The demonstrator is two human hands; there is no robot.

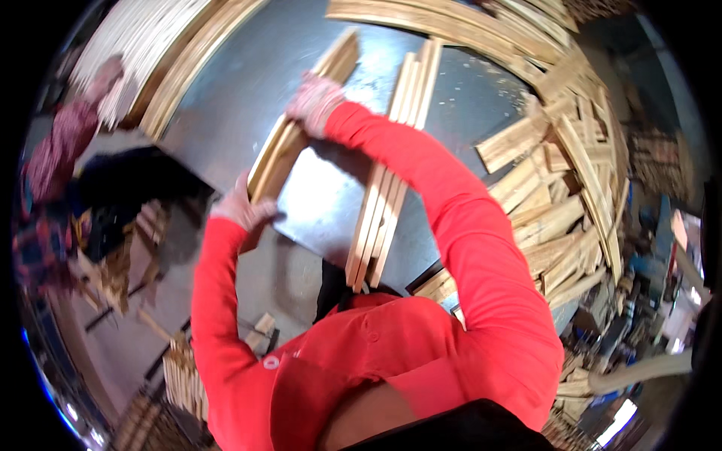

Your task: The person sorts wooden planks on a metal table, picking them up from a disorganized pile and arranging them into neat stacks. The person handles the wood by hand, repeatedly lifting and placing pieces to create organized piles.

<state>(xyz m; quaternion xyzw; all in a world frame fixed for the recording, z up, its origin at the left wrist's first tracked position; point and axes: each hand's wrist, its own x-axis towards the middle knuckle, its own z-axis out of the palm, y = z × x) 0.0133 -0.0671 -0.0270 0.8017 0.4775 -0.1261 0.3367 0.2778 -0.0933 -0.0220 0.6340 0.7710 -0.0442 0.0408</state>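
Observation:
Both my hands wear pale gloves and grip a few long wooden boards (280, 159) pressed together, tilted on edge over the grey metal table. My left hand (244, 207) is closed around their near end, which juts past the table's edge. Farther along, my right hand (316, 104) is wrapped over the boards, and their far part shows beyond it. To the right lies a row of narrow wooden strips (380, 203), its middle hidden under my right forearm.
A heap of loose wood pieces (556, 218) covers the table's right side. Long planks (444, 26) lie across the back. At the far left, another person's hand (107, 75) is by a pale wood stack (143, 45). Sawdust speckles the metal table (233, 98).

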